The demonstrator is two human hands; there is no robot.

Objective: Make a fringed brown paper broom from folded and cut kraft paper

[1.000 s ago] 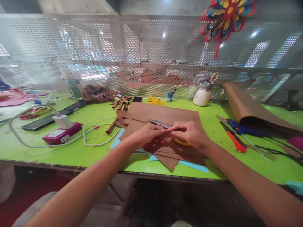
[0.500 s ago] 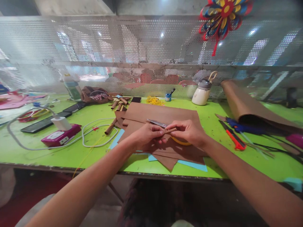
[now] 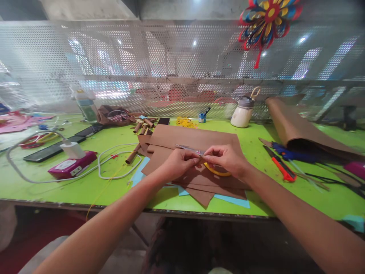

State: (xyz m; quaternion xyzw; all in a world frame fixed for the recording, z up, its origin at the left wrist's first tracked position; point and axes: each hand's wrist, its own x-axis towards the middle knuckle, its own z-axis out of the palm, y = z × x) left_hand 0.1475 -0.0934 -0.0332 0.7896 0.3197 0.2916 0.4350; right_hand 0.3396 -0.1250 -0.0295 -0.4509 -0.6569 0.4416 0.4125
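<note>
Small Paper Piece Pinched Between Both Hands

From my remote station, I read the layout left to right. On the green table (image 3: 61, 194), a black phone (image 3: 54, 149) lies at far left. Nearer the front edge sits a purple power adapter (image 3: 72, 166) carrying a white charger plug (image 3: 73, 150). A brown paper roll (image 3: 132, 154) rests by a loop of white cable (image 3: 99, 168).

My left hand (image 3: 184, 161) is next, thumb and fingertips pinched on a small brown paper piece (image 3: 201, 156). The piece is above the brown paper sheets (image 3: 196, 135), directly between the two sets of fingertips: right of the left pinch, left of the right pinch. Neither hand is clearly nearer. Its visible part appears to run crosswise from hand to hand; fingers hide the ends, so I cannot confirm its long axis or which way it points.

Scissors (image 3: 187, 148) lie on the sheets just beyond the pinch, blade tips directed left and away, yellow handle under the right side. My right hand (image 3: 228, 160) has thumb and fingertips together on the piece's other side.

Farther right stand a white bottle (image 3: 242, 115) with a grey lid, a red-handled cutter (image 3: 285, 170) and a curled brown sheet (image 3: 285, 120).
</note>
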